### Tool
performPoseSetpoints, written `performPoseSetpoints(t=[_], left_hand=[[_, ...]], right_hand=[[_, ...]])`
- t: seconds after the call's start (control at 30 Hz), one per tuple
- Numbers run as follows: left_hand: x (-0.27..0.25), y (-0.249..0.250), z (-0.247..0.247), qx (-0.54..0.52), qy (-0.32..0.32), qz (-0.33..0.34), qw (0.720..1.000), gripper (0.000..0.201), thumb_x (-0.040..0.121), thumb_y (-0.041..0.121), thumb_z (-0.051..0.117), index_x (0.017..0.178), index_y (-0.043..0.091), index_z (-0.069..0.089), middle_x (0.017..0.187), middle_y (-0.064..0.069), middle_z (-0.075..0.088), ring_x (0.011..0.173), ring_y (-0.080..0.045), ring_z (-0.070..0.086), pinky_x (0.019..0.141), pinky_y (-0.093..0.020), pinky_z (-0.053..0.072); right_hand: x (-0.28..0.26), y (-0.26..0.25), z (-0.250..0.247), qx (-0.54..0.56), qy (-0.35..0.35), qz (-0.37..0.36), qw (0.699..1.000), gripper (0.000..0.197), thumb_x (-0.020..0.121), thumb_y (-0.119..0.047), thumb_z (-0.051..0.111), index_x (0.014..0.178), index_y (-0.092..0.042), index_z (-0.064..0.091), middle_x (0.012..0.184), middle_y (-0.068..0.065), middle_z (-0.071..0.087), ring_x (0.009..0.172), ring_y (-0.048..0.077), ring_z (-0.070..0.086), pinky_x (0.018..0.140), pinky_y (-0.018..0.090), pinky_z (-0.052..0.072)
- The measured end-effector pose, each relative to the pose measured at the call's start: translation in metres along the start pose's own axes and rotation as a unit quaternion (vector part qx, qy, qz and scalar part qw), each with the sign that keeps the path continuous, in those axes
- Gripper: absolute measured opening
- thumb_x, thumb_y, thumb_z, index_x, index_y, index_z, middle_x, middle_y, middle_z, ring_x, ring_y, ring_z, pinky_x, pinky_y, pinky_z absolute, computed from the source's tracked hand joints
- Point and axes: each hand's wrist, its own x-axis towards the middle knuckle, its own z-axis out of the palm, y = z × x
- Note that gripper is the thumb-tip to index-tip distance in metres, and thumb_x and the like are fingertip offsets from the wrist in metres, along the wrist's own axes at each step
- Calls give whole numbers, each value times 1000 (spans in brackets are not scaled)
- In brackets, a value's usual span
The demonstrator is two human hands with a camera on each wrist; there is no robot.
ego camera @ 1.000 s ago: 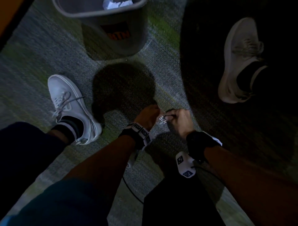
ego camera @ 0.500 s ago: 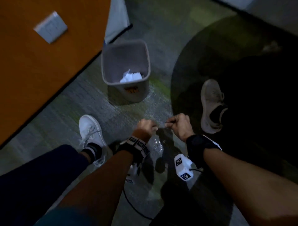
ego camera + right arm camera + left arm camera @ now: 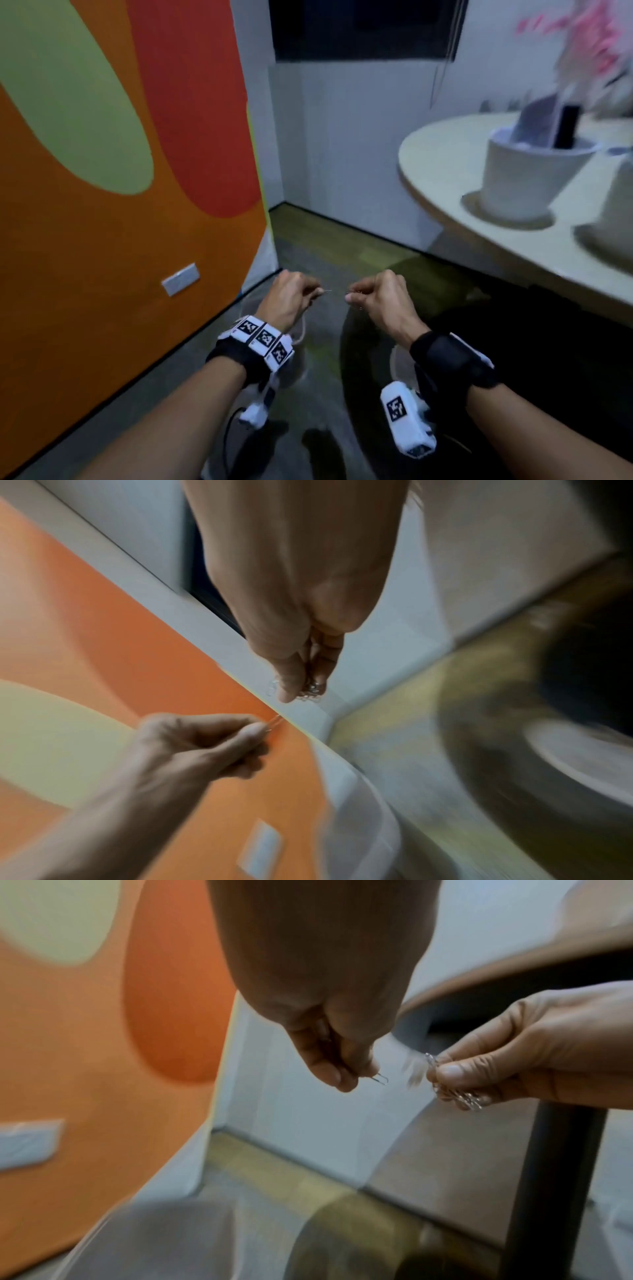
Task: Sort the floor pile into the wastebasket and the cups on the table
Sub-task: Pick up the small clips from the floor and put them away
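Note:
My left hand (image 3: 294, 294) is curled and pinches a single metal paper clip (image 3: 381, 1080) between thumb and forefinger. A small gap away, my right hand (image 3: 376, 296) pinches a bunch of paper clips (image 3: 459, 1093), which also shows as the shiny clip bunch (image 3: 310, 689) at its fingertips. Both hands are raised in front of me at the same height. On the round table (image 3: 442, 161) at the right stands a white cup (image 3: 527, 178) with dark things sticking out of it. A second white cup (image 3: 620, 205) is cut off by the frame edge. The wastebasket is out of view.
An orange, red and green wall (image 3: 120, 171) with a grey socket plate (image 3: 180, 279) rises close on the left. A white wall and dark window lie ahead. The table's dark leg (image 3: 555, 1177) stands to the right. Carpeted floor (image 3: 342, 246) runs between wall and table.
The view has swung up from the floor and wastebasket to the wall and table. Both hands have risen with the clips and moved slightly apart.

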Motion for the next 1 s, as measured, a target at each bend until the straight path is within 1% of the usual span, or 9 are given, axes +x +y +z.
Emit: performPoseSetpoints(t=[0.07,0.13,0.27,0.4,0.47,0.6,0.73,0.9,1.0], left_hand=[[20,33,-32,-22,33,35,999,32,93,32,60,70,10,60,54,-4,57,54,-18,56,56,-35,46],[39,64,-61,-52,71,59,994,28,93,30,62,72,11,63,56,-2,61,54,-13,59,57,-31,47],[81,139,-108,-135,122,106,978,23,91,30,66,77,13,73,61,0,68,57,-13,65,57,-27,52],[120,210,-128,-276,179,107,938,10,87,16,71,82,10,77,65,-6,72,54,-11,64,53,-23,52],[136,240,-129,-310,173,103,929,10,86,15,71,83,7,77,67,-8,72,54,-12,63,52,-21,50],[162,280,-114,-273,155,104,944,11,84,21,74,81,11,79,65,-2,73,53,-5,60,59,-18,51],[179,295,-92,-223,138,83,961,10,79,27,77,77,17,79,64,4,73,60,-5,66,70,-26,58],[185,300,-72,-164,86,77,980,10,74,22,81,82,17,79,80,1,76,77,-12,71,79,-34,59],[184,293,-69,-168,66,66,981,28,71,24,84,97,13,77,91,-2,77,82,-11,71,82,-35,59]], right_hand=[[0,-40,-42,-11,27,-43,999,16,75,-23,83,87,-12,80,73,1,75,67,3,64,54,5,41],[-2,-76,-81,-14,59,-86,994,16,76,-22,83,88,-11,80,72,3,74,64,5,62,55,10,39],[-4,-134,-166,-36,151,-164,974,16,74,-25,84,85,-14,81,70,-1,75,63,7,66,61,28,55],[-3,-164,-245,-42,223,-193,955,14,75,-18,83,86,-10,80,73,3,75,60,4,64,58,21,50],[-1,-169,-277,-59,239,-178,953,11,74,-13,83,83,-8,80,69,5,74,56,5,62,55,21,49],[16,-157,-308,-155,246,-115,950,8,70,-11,84,77,-8,80,67,6,73,59,11,64,53,19,45],[30,-140,-316,-214,227,-51,949,14,68,-14,85,76,-5,79,74,14,74,71,23,68,59,26,45],[39,-131,-319,-261,189,-5,947,14,69,-3,78,82,-3,74,84,19,70,81,31,67,68,34,57],[39,-133,-324,-290,163,8,943,21,65,-3,81,84,-3,71,84,18,67,81,31,67,67,35,56]])
